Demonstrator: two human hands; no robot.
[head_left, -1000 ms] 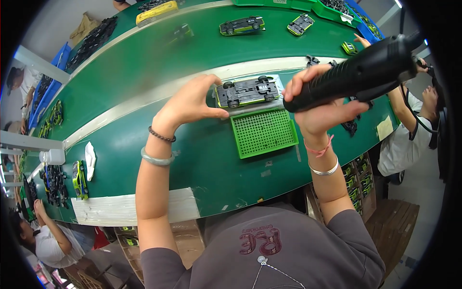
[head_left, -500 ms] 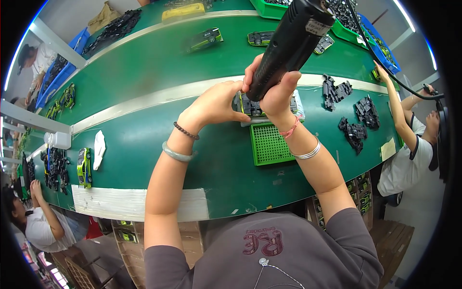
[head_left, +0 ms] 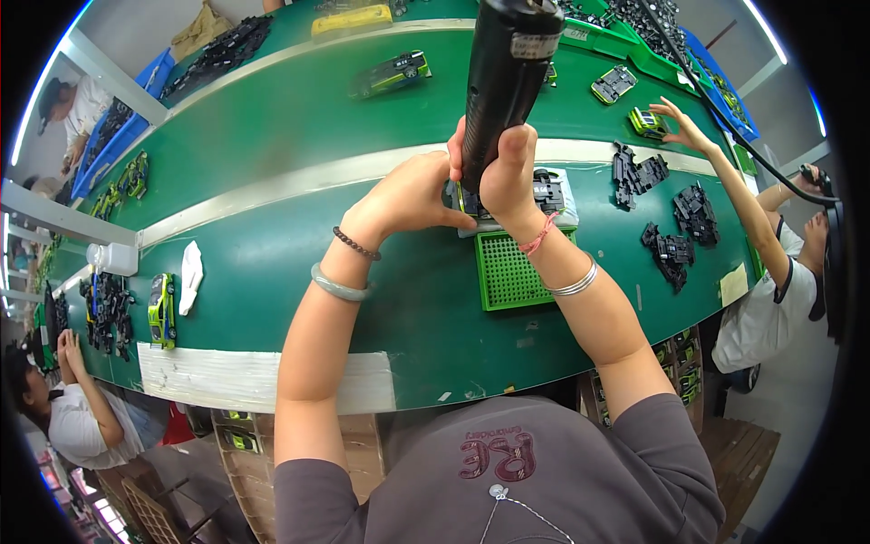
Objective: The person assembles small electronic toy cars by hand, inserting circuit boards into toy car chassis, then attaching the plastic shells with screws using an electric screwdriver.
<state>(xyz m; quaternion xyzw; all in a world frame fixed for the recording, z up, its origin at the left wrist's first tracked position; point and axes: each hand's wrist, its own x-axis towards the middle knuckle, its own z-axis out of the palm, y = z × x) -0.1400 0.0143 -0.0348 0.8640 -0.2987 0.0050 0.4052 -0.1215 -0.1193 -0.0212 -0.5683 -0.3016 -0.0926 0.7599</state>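
Note:
My right hand [head_left: 504,174] grips a black electric screwdriver [head_left: 507,72], held upright with its tip down on a toy car chassis [head_left: 546,191]. The chassis lies upside down on a grey holder above a green perforated tray [head_left: 512,272]. My left hand [head_left: 412,195] presses against the left end of the chassis and steadies it. Most of the chassis is hidden behind my right hand and the tool.
A green conveyor belt [head_left: 272,154] carries green toy cars [head_left: 391,72]. Black chassis parts [head_left: 675,231] lie to the right, where a co-worker's hand [head_left: 678,127] reaches for a green car. One green car [head_left: 161,310] and a white cloth [head_left: 191,276] lie at left.
The screwdriver swung from lying sideways at the right to standing upright over the chassis. My left hand stayed on the chassis's left end.

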